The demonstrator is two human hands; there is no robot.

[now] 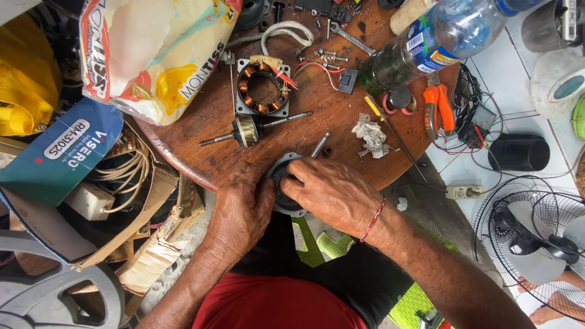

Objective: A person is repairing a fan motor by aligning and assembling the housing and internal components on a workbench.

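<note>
Two hands on one dark round motor cover (pixel 281 186) at the desk's (pixel 341 116) near edge. Left hand (pixel 242 210): fingers closed around its left rim. Right hand (pixel 332 195): fingertips pressed on its centre, perhaps seating a bearing. Rotor shaft (pixel 253 129) and copper stator (pixel 262 88) lie just beyond. Best kept level, steadied against the desk.

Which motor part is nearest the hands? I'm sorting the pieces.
The rotor on its shaft, lying just beyond both hands; the copper-wound stator sits farther up the table.
</note>
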